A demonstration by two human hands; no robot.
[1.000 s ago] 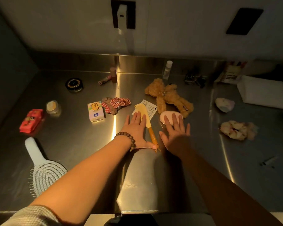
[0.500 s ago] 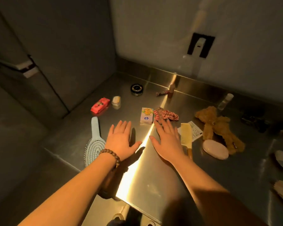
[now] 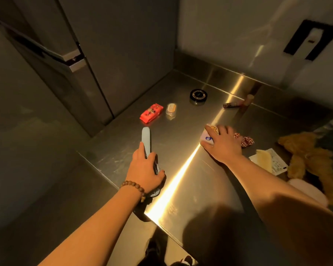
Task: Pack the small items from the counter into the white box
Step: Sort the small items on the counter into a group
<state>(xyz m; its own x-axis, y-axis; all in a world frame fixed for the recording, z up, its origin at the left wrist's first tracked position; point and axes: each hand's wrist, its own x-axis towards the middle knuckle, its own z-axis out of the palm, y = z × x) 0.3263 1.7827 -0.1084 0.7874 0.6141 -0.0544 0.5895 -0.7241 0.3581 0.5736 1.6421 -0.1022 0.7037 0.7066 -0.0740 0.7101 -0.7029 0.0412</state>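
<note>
My left hand (image 3: 145, 169) lies over the head of the pale blue hairbrush (image 3: 146, 140) near the counter's front left edge, fingers curled round it, the handle sticking out beyond. My right hand (image 3: 222, 144) covers the small white carton (image 3: 208, 136) with a cartoon print, fingers wrapped over its far side. On the steel counter (image 3: 190, 189) lie a red packet (image 3: 151, 113), a small clear jar (image 3: 171, 109), a black round tin (image 3: 198, 95), a lipstick tube (image 3: 231, 105), a checked scrunchie (image 3: 246, 141), a yellow comb (image 3: 264, 160) on a paper slip, a brown teddy bear (image 3: 308, 158) and a pink oval case (image 3: 308, 191). The white box is out of view.
A grey cabinet wall (image 3: 123, 54) rises at the counter's left end. A small brown bottle (image 3: 248, 99) stands near the back splash. The counter's front edge runs diagonally below my arms, with floor and my feet (image 3: 183, 260) beneath.
The view swung further left. My left hand moved onto the hairbrush and closed on its head. My right hand slid forward from the bare counter onto the small carton.
</note>
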